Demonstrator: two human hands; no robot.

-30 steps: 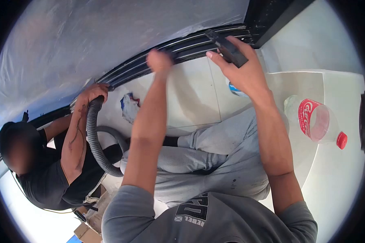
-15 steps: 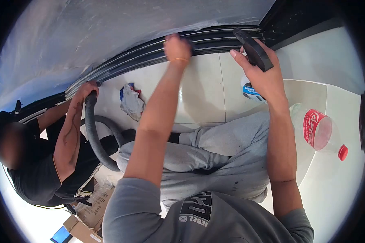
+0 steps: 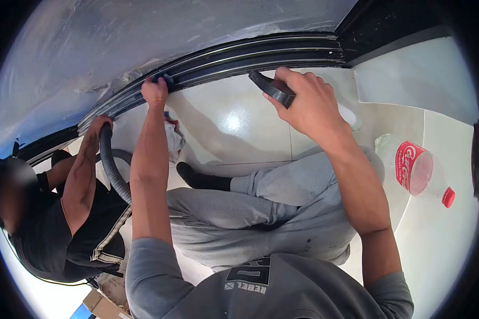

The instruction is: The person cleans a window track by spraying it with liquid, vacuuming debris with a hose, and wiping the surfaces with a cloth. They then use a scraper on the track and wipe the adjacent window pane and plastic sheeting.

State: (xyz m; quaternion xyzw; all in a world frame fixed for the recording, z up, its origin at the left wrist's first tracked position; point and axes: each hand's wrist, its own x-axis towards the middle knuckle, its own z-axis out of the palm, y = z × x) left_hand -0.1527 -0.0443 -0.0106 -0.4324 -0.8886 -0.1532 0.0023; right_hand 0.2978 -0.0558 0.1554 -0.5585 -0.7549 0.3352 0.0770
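My left hand (image 3: pixel 154 91) is closed on a dark cloth (image 3: pixel 168 80) and presses it into the black grooved sliding-door track (image 3: pixel 282 51), left of centre. My right hand (image 3: pixel 311 103) grips a spray bottle whose black trigger head (image 3: pixel 274 90) points up and left toward the track. Most of that bottle is hidden by the hand; a pale end shows beyond the wrist. To the left, a co-worker's hand (image 3: pixel 101 123) holds a grey ribbed vacuum hose (image 3: pixel 109 159) at the same track. A crumpled whitish rag (image 3: pixel 173 139) lies on the floor near my left forearm.
A clear plastic bottle with a red Coca-Cola label (image 3: pixel 407 167) lies on its side at right. My grey-trousered legs (image 3: pixel 282 186) stretch across the tiled floor. Plastic sheeting (image 3: pixel 186 32) hangs behind the track. A cardboard box (image 3: pixel 104 304) stands at lower left.
My left hand has moved left along the track with the cloth, closer to the co-worker's hand. My right hand has shifted left and slightly down, turning the spray bottle.
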